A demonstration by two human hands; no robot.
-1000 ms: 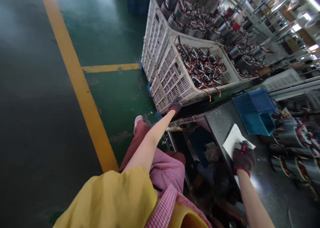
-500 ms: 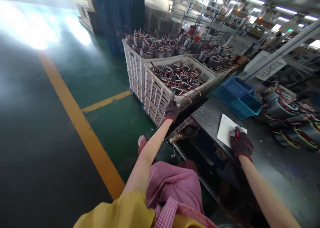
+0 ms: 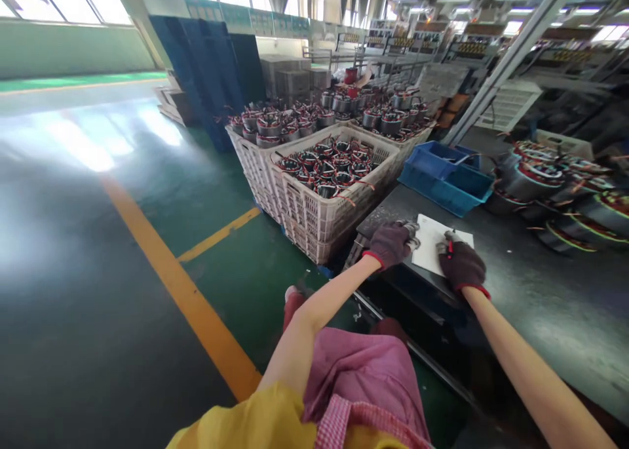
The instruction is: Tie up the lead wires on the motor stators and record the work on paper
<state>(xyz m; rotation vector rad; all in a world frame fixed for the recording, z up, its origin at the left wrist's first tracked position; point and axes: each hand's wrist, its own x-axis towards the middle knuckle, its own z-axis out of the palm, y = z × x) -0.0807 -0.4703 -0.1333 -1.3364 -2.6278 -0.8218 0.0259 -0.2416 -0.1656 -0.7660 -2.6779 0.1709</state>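
Observation:
A white paper pad lies on the dark workbench near its front edge. My right hand, in a dark glove with grey fingertips and a red cuff, rests on the pad's right part. Its fingers close round a red and black pen; the tip is too small to make out. At the pad's left edge is my left hand, gloved alike, its slightly bent fingers apart and nothing visible in them. Whether those fingertips press on the paper, I cannot tell.
Blue plastic bins stand behind the pad. Wound motor stators are piled on the bench's right. White crates full of stators stand on the floor ahead. A slanted metal post rises behind the bins. Yellow lines mark the floor.
My left hand has moved from beside the crate's corner, right and toward me, to the pad's left edge. My right hand stays on the pad with the pen. The view has tilted up.

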